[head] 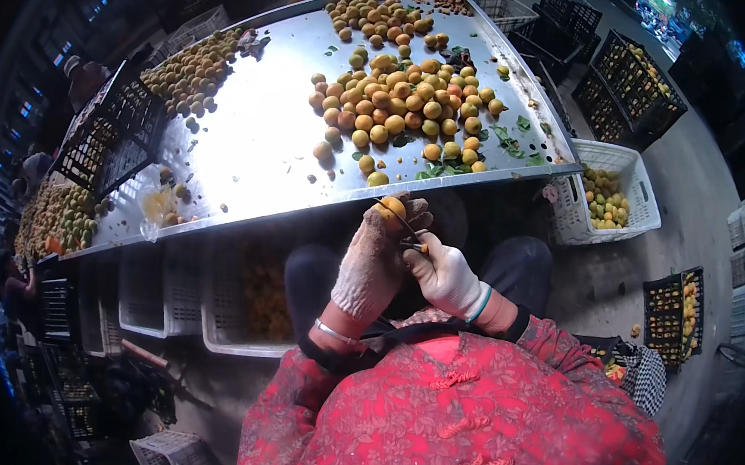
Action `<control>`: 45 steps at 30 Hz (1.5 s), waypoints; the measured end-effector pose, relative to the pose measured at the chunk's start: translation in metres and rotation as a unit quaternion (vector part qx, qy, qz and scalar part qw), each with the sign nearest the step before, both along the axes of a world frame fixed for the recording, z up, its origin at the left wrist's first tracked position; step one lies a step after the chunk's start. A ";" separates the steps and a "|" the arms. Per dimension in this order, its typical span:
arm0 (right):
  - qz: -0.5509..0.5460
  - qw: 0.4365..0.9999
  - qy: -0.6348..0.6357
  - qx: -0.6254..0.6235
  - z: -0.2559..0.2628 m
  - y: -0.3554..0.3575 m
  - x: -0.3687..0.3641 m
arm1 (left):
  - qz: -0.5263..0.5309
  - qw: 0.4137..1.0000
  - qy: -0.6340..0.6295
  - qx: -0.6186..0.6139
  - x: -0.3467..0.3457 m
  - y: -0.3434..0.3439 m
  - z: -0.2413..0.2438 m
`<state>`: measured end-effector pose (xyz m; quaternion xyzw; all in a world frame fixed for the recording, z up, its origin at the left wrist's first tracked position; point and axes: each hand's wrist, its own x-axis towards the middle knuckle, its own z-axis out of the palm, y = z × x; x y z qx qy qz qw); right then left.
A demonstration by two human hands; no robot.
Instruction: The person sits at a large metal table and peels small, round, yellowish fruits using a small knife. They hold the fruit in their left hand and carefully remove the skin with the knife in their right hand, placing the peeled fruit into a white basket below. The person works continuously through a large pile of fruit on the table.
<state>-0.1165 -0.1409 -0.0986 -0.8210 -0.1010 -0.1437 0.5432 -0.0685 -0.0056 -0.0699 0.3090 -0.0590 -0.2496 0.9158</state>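
Note:
My left hand, in a soiled knit glove, holds a yellow-orange fruit, apricot-like, just below the near edge of a metal table. In my right hand, gloved in white with a green cuff edge, is a thin, dark, curved tool with a yellowish part near my fingers. The tool's bent end lies across the fruit; whether it cuts in cannot be seen. A large heap of similar fruit sits on the table beyond my hands.
Green leaves and brown bits litter the table's right side. A black crate leans at its left. On the floor at right stand a white crate of fruit and black crates. White crates sit under the table.

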 end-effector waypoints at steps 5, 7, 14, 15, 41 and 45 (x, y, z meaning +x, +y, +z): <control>-0.014 1.000 -0.005 -0.019 -0.005 -0.003 0.002 | 0.011 0.990 -0.124 0.072 0.011 0.009 -0.003; -0.030 0.999 -0.014 -0.002 -0.009 0.001 0.006 | 0.002 0.996 -0.075 0.052 0.009 0.003 -0.007; -0.035 0.999 -0.014 -0.016 -0.007 0.005 0.009 | 0.015 1.000 0.014 0.021 0.007 -0.008 -0.011; -0.031 0.999 -0.004 -0.015 -0.005 0.003 0.009 | 0.028 0.999 -0.015 0.039 0.008 -0.007 -0.009; -0.006 1.000 -0.021 -0.020 -0.005 0.000 0.013 | 0.037 0.998 -0.030 0.039 0.007 -0.012 -0.014; 0.015 1.000 -0.005 0.012 -0.008 -0.006 0.010 | 0.004 0.995 -0.092 0.041 0.007 -0.008 -0.017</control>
